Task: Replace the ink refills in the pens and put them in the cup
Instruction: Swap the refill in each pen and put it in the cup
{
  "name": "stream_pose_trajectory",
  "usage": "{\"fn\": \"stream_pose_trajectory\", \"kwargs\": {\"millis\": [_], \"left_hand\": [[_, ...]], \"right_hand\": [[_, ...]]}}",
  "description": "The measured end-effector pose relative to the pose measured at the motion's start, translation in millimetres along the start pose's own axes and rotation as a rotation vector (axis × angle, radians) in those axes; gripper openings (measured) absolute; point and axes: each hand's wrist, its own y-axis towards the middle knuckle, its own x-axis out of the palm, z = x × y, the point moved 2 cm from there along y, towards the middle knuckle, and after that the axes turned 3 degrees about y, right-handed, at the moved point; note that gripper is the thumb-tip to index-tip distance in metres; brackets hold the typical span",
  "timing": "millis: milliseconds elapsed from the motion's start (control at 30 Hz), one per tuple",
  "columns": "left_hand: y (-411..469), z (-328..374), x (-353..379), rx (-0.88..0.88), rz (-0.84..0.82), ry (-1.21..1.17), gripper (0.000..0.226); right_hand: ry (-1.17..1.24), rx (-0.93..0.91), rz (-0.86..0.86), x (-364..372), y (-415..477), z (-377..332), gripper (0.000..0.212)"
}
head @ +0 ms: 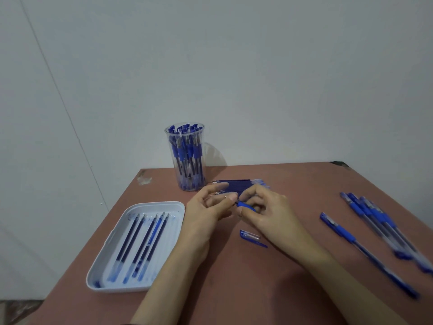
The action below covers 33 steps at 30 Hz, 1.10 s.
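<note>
Mid-bench: R hand [264, 213] curled round blue-grip clear plastic pen [246, 205], L hand [208, 211] pinches its tip. Prob. unscrewing; next, pull refill.

Just the one cam here: head-mounted, wide-angle, looking forward and tipped down over the table [234, 289]. It sits close in. Both forearms come in from the bottom edge, and the left hand [208, 207] and right hand [264, 212] meet around a pen [246, 204] near mid-frame. The table's far edge is at 12 o'clock, and the wall [257, 78] fills the upper half. From the hands, the cup [186, 158] is at 11 o'clock, the tray [159, 205] at 8 and the loose pens [375, 214] at 3. The right edge is smeared.
</note>
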Motion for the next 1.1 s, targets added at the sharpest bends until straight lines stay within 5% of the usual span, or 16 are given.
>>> {"fn": "stream_pose_trajectory", "kwargs": {"millis": [1100], "left_hand": [[-0.6,-1.8,3.4,-0.009,0.016,-0.064,0.038]], "right_hand": [[0.111,0.046,0.062,1.6,4.1,2.6,0.014]]}}
